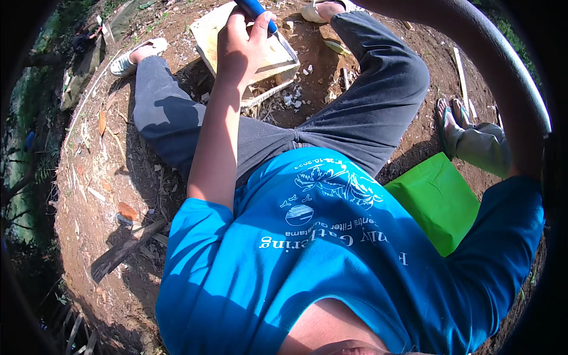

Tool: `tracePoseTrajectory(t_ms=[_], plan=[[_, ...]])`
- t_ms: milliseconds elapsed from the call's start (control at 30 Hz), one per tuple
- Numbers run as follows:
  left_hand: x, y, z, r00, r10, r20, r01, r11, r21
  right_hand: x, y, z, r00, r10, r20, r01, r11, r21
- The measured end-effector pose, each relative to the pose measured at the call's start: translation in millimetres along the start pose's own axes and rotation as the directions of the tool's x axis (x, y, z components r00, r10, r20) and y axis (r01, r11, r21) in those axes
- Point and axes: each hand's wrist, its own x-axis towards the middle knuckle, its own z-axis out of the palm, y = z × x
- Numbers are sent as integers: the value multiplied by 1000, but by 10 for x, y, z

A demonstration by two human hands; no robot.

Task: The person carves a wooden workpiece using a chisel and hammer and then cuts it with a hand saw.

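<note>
My left hand (241, 44) is closed around a blue cylindrical tool handle (253, 9) above a pale, box-shaped block (207, 32) between my legs. The handle runs past the upper edge, so the kind of tool cannot be made out. Light, flat-faced and squared off, the block has a greyish rim on its right side and small pale chips (294, 99) scattered beside it. My right arm (503, 53) is raised and curves along the right side to the top edge. My right hand lies beyond the picture.
Another person's foot in a flip-flop (445, 127) rests on the soil at the right. A bright green sheet or bag (435, 204) lies beside my right side. On the left are a dark piece of wood (124, 251) and dry leaves (126, 210); a thin pale stick (461, 77) lies upper right.
</note>
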Motion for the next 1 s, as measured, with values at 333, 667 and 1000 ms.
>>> tracePoseTrajectory(t_ms=[333,667,1000], plan=[[-18,-120,54,996,81,-35,-78,995,67,-17,22,-6,995,44,92,-35,994,-99],[3,-207,48,1000,-14,17,16,984,-178,13,5,41,988,136,66,-134,990,-35],[14,-222,90,995,85,49,-85,996,-2,-81,-23,-25,994,74,80,-69,996,-62]])
